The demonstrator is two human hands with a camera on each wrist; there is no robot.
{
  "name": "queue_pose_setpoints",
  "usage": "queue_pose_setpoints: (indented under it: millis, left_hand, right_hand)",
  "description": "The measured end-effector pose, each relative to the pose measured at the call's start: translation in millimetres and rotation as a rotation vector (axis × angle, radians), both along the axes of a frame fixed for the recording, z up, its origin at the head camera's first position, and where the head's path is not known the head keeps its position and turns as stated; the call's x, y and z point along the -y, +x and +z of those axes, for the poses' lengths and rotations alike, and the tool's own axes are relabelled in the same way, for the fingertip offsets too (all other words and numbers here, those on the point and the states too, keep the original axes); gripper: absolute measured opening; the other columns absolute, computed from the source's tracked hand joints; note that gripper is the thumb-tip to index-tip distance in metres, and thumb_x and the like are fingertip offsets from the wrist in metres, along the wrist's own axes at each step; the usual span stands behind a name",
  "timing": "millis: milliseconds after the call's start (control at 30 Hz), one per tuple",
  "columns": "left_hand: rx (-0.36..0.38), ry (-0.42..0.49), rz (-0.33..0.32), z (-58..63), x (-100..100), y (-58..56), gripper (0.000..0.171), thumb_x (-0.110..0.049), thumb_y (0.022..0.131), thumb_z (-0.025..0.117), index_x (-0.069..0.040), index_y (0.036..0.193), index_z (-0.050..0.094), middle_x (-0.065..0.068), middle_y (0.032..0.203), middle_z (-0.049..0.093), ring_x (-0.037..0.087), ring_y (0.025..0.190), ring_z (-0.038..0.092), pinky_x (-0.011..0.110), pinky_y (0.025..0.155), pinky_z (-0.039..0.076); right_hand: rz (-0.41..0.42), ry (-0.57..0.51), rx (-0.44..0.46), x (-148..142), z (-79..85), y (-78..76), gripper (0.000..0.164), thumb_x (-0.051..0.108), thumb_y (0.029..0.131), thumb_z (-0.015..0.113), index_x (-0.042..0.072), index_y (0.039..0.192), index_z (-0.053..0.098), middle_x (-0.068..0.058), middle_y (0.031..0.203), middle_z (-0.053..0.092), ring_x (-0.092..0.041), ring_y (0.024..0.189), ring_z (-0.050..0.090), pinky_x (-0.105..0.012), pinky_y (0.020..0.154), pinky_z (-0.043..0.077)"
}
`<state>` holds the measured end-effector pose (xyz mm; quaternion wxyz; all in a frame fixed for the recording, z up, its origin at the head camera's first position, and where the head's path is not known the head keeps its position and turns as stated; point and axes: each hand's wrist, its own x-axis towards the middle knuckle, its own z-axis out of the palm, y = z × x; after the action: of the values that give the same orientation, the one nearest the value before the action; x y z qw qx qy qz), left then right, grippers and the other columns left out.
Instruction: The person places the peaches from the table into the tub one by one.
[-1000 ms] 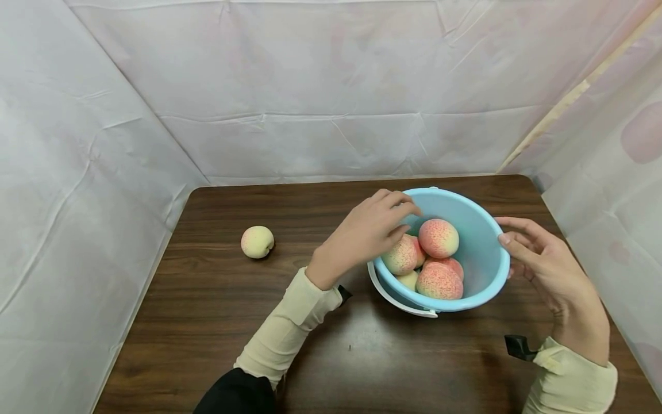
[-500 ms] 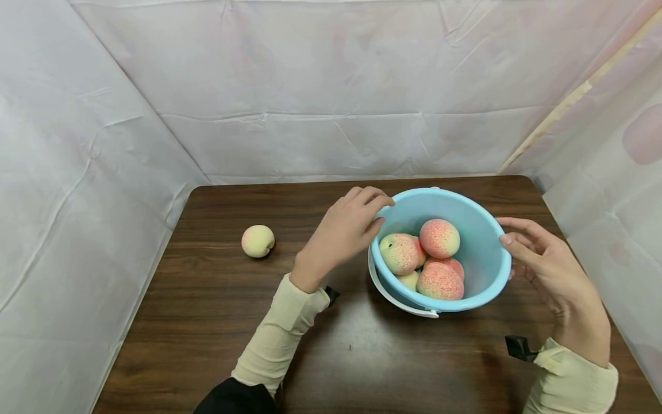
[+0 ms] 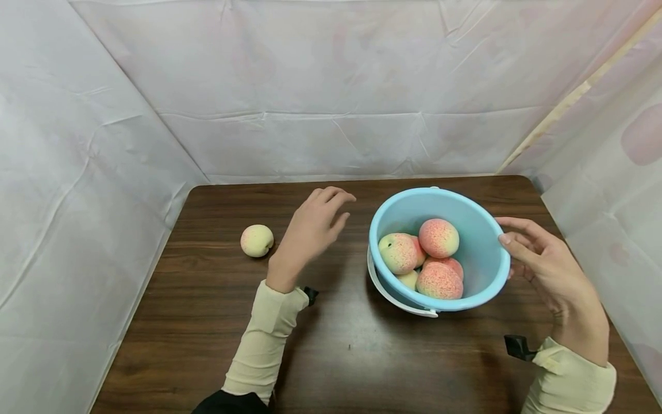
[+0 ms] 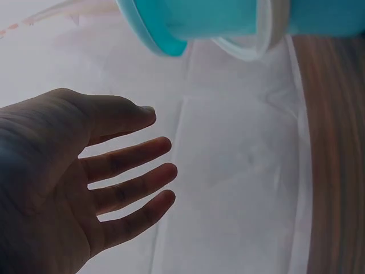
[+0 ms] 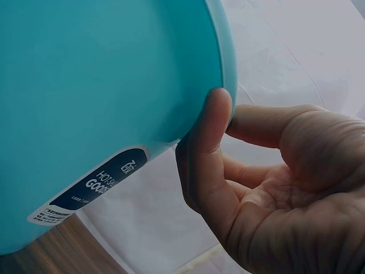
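My left hand [image 3: 308,232] hangs in the air above the table, between a single pale-yellow peach [image 3: 257,241] and a light-blue bucket [image 3: 478,270]. Its fingers are relaxed and hold nothing; in the left wrist view they stand slightly spread below the bucket's rim [image 4: 142,34]. At the bucket's right side, my right hand [image 3: 558,270] holds the rim between thumb and fingers, as the right wrist view [image 5: 227,51] of that rim shows. Inside the bucket lie several pink-and-yellow peaches [image 3: 438,238], partly covering one another.
A white handle [image 3: 400,305] hangs down around the bucket's front left. The dark wooden table [image 3: 207,322] is bordered by whitish sheeting [image 3: 331,92] at the back and both sides. A printed label [image 5: 94,182] sticks to the bucket's outer wall.
My left hand has moved left, from over the bucket's peaches to the table beside it. The right hand, the bucket and the single peach have stayed in place.
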<state>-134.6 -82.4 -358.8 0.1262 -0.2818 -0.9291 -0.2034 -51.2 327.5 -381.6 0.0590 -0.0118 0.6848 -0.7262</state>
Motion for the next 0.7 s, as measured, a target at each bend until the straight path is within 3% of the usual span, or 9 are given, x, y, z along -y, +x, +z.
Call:
queue_pose_setpoints:
  millis: [500,700]
  left_hand:
    - [0.06,-0.036,0.18,-39.4,52.9,-7.4,0.03,-0.016,0.101,0.068,-0.016,0.131,0.068,0.007,0.133,0.066,0.035,0.126,0.059,0.052,0.099,0.054]
    - [0.134,-0.045,0.278,-55.7,76.6,-10.0,0.031,-0.018,0.102,0.067,-0.016,0.133,0.067,0.011,0.138,0.064,0.041,0.133,0.052,0.061,0.104,0.047]
  right_hand:
    - [0.007,-0.018,0.007,0.2,0.8,-0.7,0.04,0.001,0.105,0.055,0.007,0.145,0.053,-0.003,0.098,0.077,-0.014,0.074,0.073,-0.028,0.054,0.058]
    - [0.003,-0.01,0.011,-0.7,0.0,-0.1,0.04,0.001,0.105,0.056,0.008,0.145,0.053,-0.003,0.097,0.077,-0.014,0.075,0.073,-0.029,0.054,0.057]
